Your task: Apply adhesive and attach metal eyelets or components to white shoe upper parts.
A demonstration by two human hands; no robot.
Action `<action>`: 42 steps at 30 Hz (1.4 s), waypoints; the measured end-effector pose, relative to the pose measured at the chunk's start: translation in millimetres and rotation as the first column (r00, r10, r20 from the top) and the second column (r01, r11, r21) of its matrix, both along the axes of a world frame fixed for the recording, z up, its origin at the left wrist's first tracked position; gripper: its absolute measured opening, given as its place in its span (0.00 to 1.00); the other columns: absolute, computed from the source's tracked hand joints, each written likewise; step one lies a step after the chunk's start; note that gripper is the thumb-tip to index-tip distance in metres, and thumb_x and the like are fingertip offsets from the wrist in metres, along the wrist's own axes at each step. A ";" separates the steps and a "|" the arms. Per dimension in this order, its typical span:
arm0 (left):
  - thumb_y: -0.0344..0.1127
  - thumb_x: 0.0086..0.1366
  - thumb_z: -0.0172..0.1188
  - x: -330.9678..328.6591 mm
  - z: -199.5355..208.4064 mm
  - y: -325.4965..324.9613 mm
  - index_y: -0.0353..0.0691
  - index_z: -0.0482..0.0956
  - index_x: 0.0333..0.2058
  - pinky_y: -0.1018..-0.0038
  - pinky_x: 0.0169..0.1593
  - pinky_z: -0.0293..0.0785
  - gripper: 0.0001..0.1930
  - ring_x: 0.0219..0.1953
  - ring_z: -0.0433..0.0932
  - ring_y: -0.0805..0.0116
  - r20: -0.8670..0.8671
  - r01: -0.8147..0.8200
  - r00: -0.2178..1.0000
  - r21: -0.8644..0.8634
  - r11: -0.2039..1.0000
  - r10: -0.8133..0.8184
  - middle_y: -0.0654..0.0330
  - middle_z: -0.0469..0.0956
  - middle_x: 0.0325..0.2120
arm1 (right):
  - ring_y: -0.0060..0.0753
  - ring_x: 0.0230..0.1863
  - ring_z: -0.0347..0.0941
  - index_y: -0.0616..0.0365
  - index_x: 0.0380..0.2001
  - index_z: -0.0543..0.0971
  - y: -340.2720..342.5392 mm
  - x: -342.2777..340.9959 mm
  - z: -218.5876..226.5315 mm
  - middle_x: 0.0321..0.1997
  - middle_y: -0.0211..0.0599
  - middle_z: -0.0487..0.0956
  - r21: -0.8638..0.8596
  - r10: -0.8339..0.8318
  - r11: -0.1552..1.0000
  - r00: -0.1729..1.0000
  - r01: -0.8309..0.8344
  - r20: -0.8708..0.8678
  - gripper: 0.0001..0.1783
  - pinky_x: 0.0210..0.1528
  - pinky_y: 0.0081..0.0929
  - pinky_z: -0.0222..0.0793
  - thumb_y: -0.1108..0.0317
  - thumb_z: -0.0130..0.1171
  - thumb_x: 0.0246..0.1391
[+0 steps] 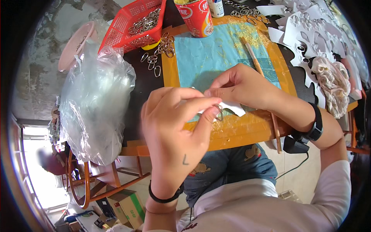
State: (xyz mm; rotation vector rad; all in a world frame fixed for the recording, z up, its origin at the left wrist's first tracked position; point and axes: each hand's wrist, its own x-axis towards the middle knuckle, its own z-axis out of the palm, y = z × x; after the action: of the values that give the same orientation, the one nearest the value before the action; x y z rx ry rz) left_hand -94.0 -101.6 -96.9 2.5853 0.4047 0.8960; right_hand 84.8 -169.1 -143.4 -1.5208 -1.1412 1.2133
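Observation:
Over the near part of the blue mat (201, 54), my two hands meet at the fingertips. My left hand (174, 120) is closed, thumb and forefinger pinching a small oval metal ring (220, 112). A white cut piece of sheet (234, 108) shows beneath the fingers, partly covered by both hands. My right hand (247, 87) is pinched shut beside it, seemingly on that white piece; its exact hold is hidden. A thin wooden stick (253, 56) lies on the mat behind my right wrist, and another stick length (276, 131) reaches past the near table edge.
At the back left stand a red basket (116, 33) of metal rings and a pink basket (63, 54). Loose rings (166, 44) lie nearby. A clear plastic bag (96, 104) hangs over the left edge. Behind are a red tub (195, 19) and white cut sheets (309, 34); a cloth (330, 85) lies right.

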 end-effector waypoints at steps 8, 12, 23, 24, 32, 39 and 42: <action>0.28 0.49 0.67 10.6 -13.8 5.6 0.44 0.85 0.33 0.77 0.33 0.69 0.10 0.25 0.72 0.70 -0.091 -0.169 0.983 -0.084 0.982 0.161 0.61 0.79 0.23 | 0.15 0.21 0.65 0.61 0.32 0.83 1.1 2.5 -14.9 0.18 0.25 0.75 0.112 0.043 0.993 0.999 -0.043 -0.003 0.11 0.26 0.20 0.63 0.65 0.58 0.55; 0.28 0.48 0.68 9.8 -21.9 13.0 0.44 0.84 0.29 0.73 0.33 0.68 0.07 0.25 0.73 0.67 -0.037 -0.140 0.990 -0.047 0.989 0.138 0.64 0.79 0.22 | 0.08 0.26 0.64 0.64 0.35 0.81 -0.8 1.4 -1.4 0.24 0.19 0.74 0.045 0.093 0.994 0.995 -0.095 0.026 0.10 0.29 0.14 0.60 0.69 0.54 0.60; 0.29 0.46 0.68 9.2 -24.2 17.0 0.45 0.84 0.28 0.69 0.34 0.68 0.07 0.27 0.74 0.65 -0.033 -0.154 0.988 -0.038 0.987 0.153 0.66 0.77 0.21 | 0.16 0.29 0.71 0.64 0.35 0.83 2.1 2.1 -3.8 0.27 0.30 0.80 0.149 0.142 0.981 0.981 -0.122 -0.132 0.13 0.34 0.20 0.67 0.63 0.64 0.54; 0.30 0.47 0.69 9.6 -24.2 18.4 0.44 0.84 0.29 0.69 0.35 0.69 0.08 0.29 0.74 0.64 -0.026 -0.138 0.990 -0.058 0.989 0.136 0.65 0.77 0.22 | 0.16 0.29 0.71 0.64 0.35 0.83 1.6 2.8 -5.0 0.27 0.30 0.80 0.150 0.146 0.981 0.981 -0.126 -0.128 0.13 0.34 0.20 0.67 0.63 0.64 0.54; 0.34 0.50 0.70 -4.3 -18.9 26.9 0.36 0.79 0.38 0.75 0.41 0.69 0.16 0.32 0.72 0.66 -0.043 -0.140 0.989 0.012 0.990 0.140 0.60 0.75 0.27 | 0.14 0.34 0.72 0.66 0.34 0.82 -0.3 2.5 0.3 0.31 0.28 0.81 0.080 0.111 0.991 0.993 -0.108 -0.041 0.08 0.39 0.17 0.68 0.72 0.65 0.52; 0.31 0.51 0.71 -8.1 -23.6 28.2 0.34 0.73 0.29 0.83 0.37 0.66 0.14 0.32 0.65 0.82 -0.233 -0.157 0.972 -0.734 0.660 -0.028 0.68 0.67 0.26 | 0.16 0.34 0.73 0.61 0.30 0.76 -1.2 -6.3 10.0 0.28 0.27 0.78 0.067 0.010 0.998 0.999 -0.008 -0.034 0.07 0.40 0.18 0.69 0.75 0.65 0.51; 0.28 0.52 0.70 -7.3 -26.1 28.0 0.35 0.71 0.27 0.85 0.35 0.66 0.13 0.31 0.66 0.84 -0.167 -0.130 0.986 -0.770 0.625 -0.001 0.69 0.69 0.27 | 0.23 0.37 0.75 0.57 0.29 0.74 -2.3 -7.9 9.2 0.33 0.30 0.77 0.239 -0.012 0.971 0.997 -0.006 0.074 0.10 0.42 0.22 0.70 0.78 0.66 0.47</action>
State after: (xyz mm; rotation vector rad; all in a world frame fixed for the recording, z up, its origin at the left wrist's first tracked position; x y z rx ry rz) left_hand -101.4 -73.5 -123.0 1.8126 0.7447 0.3820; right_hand 76.9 -171.4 -134.3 -1.3930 -1.2851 0.9835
